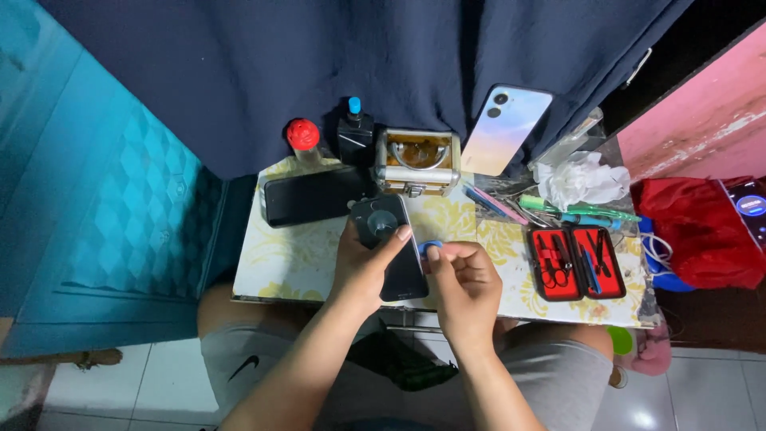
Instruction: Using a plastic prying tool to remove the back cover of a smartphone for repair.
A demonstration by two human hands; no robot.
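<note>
A dark phone (391, 255) is held back-up over the front edge of the small table (295, 263), tilted; glossy black slab, round camera ring near the top. It is gripped by the left hand (363, 267), fingers wrapped around its left edge, thumb laid across the back. A small blue pick (429, 247) is pinched at the phone's right edge by the right hand (463, 283), fingers curled tight on it.

Table top is patterned in cream and yellow, glossy. A second black phone (311, 195) is lying flat behind the held one. Behind that, a red-capped bottle (303, 137), a black bottle with a blue tip (355, 128), and a small metal-edged case (417, 162) with a shiny interior. A pale iridescent phone (507, 129) is leaned upright against the navy cloth (239, 72). To the right, a red-lined tool kit (576, 262) is laid open, thin tools (558, 209) and a crumpled white tissue (581, 179) behind it. A red bag (694, 231) is seen further right.
</note>
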